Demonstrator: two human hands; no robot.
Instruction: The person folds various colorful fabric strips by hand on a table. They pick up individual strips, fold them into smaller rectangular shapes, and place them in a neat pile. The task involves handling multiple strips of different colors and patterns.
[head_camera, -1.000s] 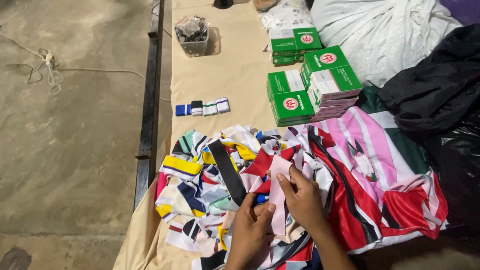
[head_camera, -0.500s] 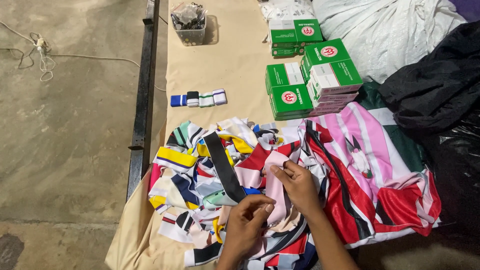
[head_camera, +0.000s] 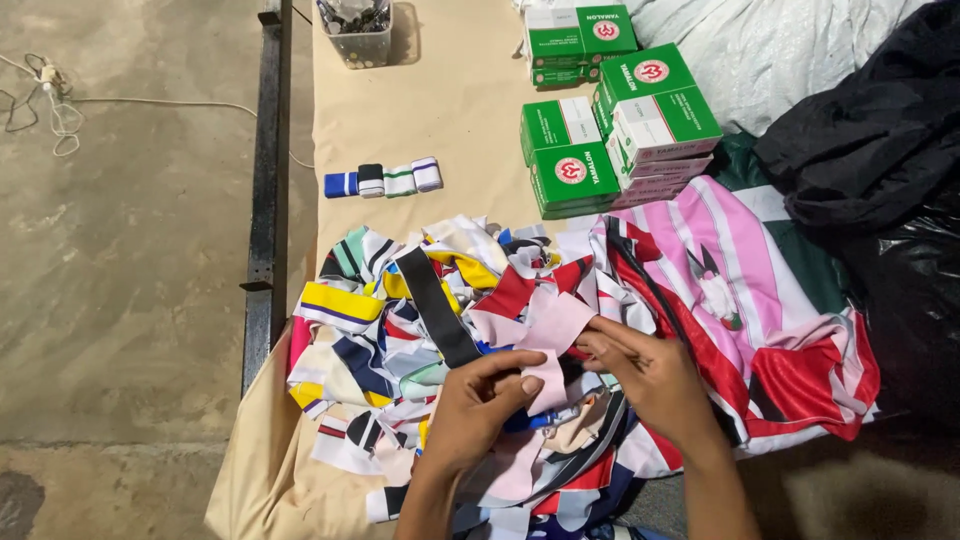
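**Two hands on a pink scrap above a heap of fabric offcuts**

Head view, looking down. A table (head_camera: 450, 110) under a beige cloth runs up the frame, with bare concrete floor (head_camera: 120, 300) to its left past a dark metal rail (head_camera: 268, 180). At right lie a black bag (head_camera: 880, 170) and a white cloth (head_camera: 780, 50). A pink, red and green striped garment (head_camera: 740, 290) spreads over the near right of the table; beside it, and partly overlapping it, sits the scrap heap (head_camera: 400, 350), a loose pile of many-coloured strips. A black strip (head_camera: 435, 305) lies across the heap, its long axis running from far-left to near-right, ending just beside the left hand.

The pink scrap (head_camera: 553, 325) is held over the heap's right half, between the two hands. It hangs with its long axis roughly up-and-down in the frame. The left hand (head_camera: 485, 395) pinches its lower end, thumb on top, fingers closed on the cloth. The right hand (head_camera: 650, 375) grips its right edge with curled fingertips. Both hands touch the scrap; the right one holds nearer its broad upper part. Other scraps crowd under and around it, touching it from below.

Farther up the table: stacked green and white boxes (head_camera: 620, 120), a row of four small folded bands (head_camera: 385, 180), and a clear tub (head_camera: 358, 30) at the far edge, well apart from the hands.
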